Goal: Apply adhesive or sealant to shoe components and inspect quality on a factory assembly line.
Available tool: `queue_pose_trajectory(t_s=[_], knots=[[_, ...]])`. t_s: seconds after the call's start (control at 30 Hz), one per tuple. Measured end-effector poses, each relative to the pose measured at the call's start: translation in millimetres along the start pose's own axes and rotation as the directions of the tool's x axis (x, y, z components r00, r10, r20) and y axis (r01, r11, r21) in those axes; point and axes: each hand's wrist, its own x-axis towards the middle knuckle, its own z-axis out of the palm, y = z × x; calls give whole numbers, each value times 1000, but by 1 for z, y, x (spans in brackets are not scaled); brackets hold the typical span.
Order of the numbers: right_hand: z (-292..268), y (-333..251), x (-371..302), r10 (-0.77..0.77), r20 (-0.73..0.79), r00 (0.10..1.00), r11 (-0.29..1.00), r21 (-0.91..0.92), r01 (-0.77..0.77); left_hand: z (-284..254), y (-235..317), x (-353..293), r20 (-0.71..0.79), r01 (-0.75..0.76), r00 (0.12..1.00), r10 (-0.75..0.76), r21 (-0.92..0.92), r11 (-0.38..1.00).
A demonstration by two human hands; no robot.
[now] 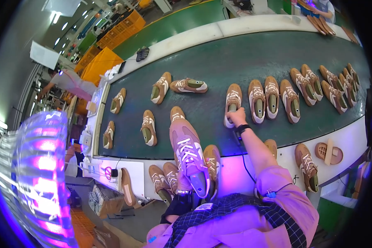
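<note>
Close in front of me, my left hand (183, 182) holds up a tan sneaker (187, 138) with white laces, its toe pointing away; the shoe hides most of the fingers. My right arm reaches over the green conveyor belt (219, 62). At its end my right hand (237, 117) is closed on the heel of another tan sneaker (234, 97), which rests on the belt with its toe away from me. Just right of it stands a pair of matching sneakers (257, 101) with olive insoles.
More sneakers (149, 128) lie spread over the belt's left part, others crowd its right end. Along the near white ledge (231, 169) stand several sneakers, a sole-shaped piece (128, 188) and a brown sole (328, 153). A ribbed, lit clear object (41, 173) fills the left. Other people work beyond.
</note>
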Motion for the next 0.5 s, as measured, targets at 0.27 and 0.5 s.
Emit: queue_pose_trajectory(t_s=[0.27, 0.5], knots=[[-127, -13, -139, -241, 554, 797, 489, 778, -393, 27, -6, -16, 161, -22, 987, 9, 79, 997], [-168, -49, -257, -353, 528, 773, 665, 723, -190, 26, -34, -2, 255, 91, 965, -64, -94, 991]])
